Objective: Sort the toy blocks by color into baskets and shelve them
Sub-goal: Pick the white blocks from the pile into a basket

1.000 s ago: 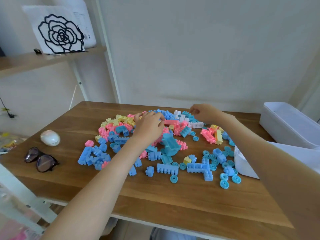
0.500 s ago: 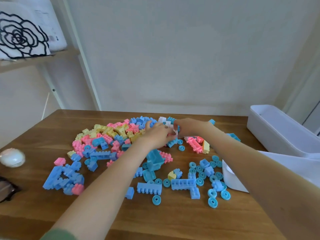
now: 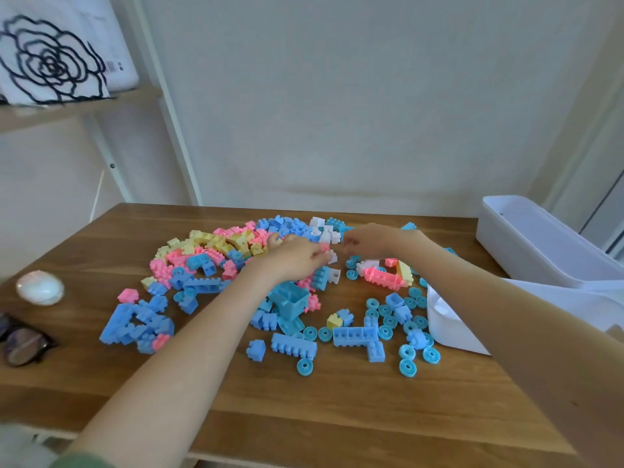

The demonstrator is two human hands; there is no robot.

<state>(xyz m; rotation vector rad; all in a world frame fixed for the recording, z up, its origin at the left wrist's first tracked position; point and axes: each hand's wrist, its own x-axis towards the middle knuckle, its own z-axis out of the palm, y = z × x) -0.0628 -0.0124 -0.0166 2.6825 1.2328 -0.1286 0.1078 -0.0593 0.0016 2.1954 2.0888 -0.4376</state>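
Loose blue toy blocks [image 3: 293,345] lie nearest on the tabletop [image 3: 304,417]. Beyond them, in the mixed pile, the left hand [image 3: 297,256] curls its fingers, pinching a small pink block [image 3: 325,247]. Just beside it, the right hand [image 3: 371,239] is curled; whether it holds anything cannot be told.

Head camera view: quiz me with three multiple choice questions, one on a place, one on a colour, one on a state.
1. Where do the sunglasses lie? A) on the table, left edge B) in a basket C) on the shelf
2. What colour are the loose wheels? A) pink B) yellow C) blue
3. How are the blocks now? A) sorted into baskets B) mixed on the table C) shelved
1 A: they lie at the wooden top's left edge. 2 C: every wheel is blue. 3 B: colours lie jumbled together.
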